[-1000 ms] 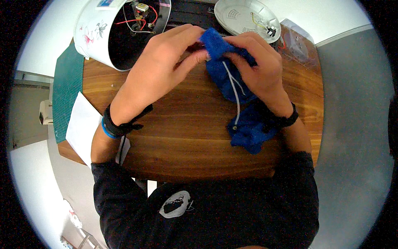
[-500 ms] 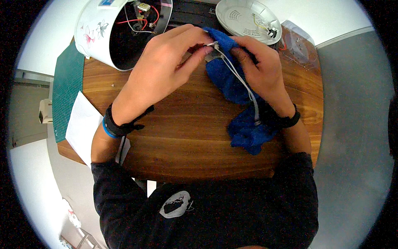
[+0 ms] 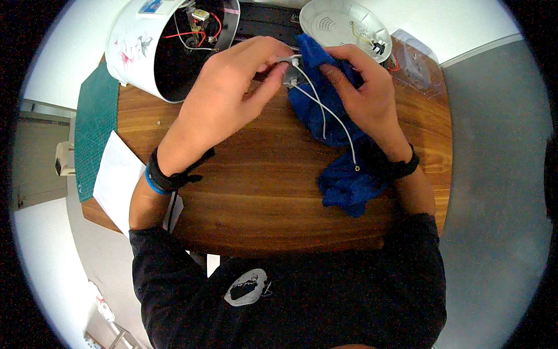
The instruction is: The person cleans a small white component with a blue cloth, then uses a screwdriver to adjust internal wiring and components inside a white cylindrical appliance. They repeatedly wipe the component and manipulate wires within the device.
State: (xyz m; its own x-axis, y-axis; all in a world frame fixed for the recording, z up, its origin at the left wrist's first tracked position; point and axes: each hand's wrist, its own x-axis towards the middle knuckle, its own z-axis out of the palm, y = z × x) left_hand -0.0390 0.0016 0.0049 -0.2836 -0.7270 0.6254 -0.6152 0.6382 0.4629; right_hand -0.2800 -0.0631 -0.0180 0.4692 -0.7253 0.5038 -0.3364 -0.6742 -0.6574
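Note:
My left hand (image 3: 229,87) pinches the edge of a small greyish metal part (image 3: 292,75) between thumb and fingers. Two white wires (image 3: 339,113) run from that part, crossing each other as they hang; one ends in a small ring terminal (image 3: 357,168). In my right hand (image 3: 369,87) is a blue cloth (image 3: 349,186), gripped between thumb and fingers beside the metal part. The cloth's peak sticks up between both hands, and its folds drape down under my right wrist onto the wooden table (image 3: 256,174). Fingers and cloth hide much of the metal part.
A white flower-printed appliance shell (image 3: 135,52) lies on its side at far left, wires inside. A pale round vented base (image 3: 334,26) with wires stands at the back, next to a clear plastic container (image 3: 419,64). Left are a green cutting mat (image 3: 93,128) and white paper (image 3: 119,174).
The two white wires, hanging close together before, have spread apart and now cross. The metal part shows a bit more beside the cloth. Both hands stay nearly in place.

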